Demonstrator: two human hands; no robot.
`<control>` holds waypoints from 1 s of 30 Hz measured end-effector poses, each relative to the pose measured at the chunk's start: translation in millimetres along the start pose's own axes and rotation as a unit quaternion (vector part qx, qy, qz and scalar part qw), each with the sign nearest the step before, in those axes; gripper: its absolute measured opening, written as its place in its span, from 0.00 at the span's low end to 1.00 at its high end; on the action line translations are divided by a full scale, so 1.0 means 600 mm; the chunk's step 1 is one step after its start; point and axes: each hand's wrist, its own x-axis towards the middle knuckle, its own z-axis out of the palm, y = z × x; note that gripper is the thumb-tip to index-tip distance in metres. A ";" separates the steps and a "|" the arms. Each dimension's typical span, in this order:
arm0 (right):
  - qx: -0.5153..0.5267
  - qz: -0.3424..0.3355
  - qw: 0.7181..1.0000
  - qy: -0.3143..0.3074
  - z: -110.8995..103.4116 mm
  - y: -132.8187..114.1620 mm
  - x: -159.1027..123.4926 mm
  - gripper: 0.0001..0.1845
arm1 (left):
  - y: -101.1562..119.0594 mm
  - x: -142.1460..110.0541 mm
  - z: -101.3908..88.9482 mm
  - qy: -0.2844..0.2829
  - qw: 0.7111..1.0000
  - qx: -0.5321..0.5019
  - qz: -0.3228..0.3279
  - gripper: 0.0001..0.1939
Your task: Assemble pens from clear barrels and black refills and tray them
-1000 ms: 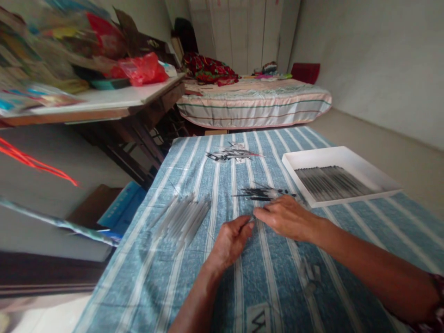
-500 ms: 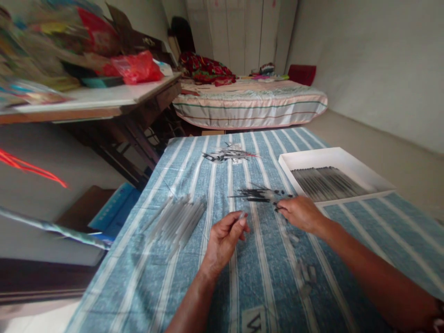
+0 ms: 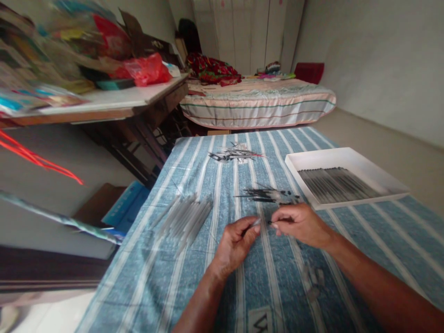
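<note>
Inside the right edge of the blue-striped, cloth-covered tabletop [image 3: 145, 277], pinching small grey translucent piece [image 3: 257, 223] in left hand [image 3: 236, 243], tiny black piece [image 3: 269, 222] in right hand [image 3: 301, 224]. Could drop the black piece, by pinching too lightly.

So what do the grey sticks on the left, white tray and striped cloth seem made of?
Grey sticks: probably plastic, from their semi-clear, dull sheen. White tray: card or plastic, smooth and matte; its plain surface leaves that open. Striped cloth: likely woven fabric, matte, flecked and softly creased.
</note>
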 end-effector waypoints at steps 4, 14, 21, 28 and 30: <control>0.064 -0.021 0.998 0.014 0.001 -0.021 -0.005 0.07 | 0.004 0.000 0.002 -0.033 0.999 0.031 0.019 0.13; 0.045 -0.078 0.996 -0.003 -0.006 -0.023 0.001 0.06 | 0.016 0.002 0.003 -0.078 0.994 0.055 0.044 0.14; -0.017 -0.093 0.992 -0.078 -0.015 -0.035 0.007 0.08 | 0.025 0.001 0.005 -0.110 0.989 0.074 0.058 0.15; -0.016 -0.046 0.995 -0.086 -0.006 -0.033 0.006 0.08 | 0.022 -0.003 0.002 -0.140 0.987 0.074 0.023 0.16; -0.001 -0.028 0.997 -0.071 -0.002 -0.029 0.003 0.08 | 0.022 -0.003 0.001 -0.142 0.988 0.063 0.014 0.16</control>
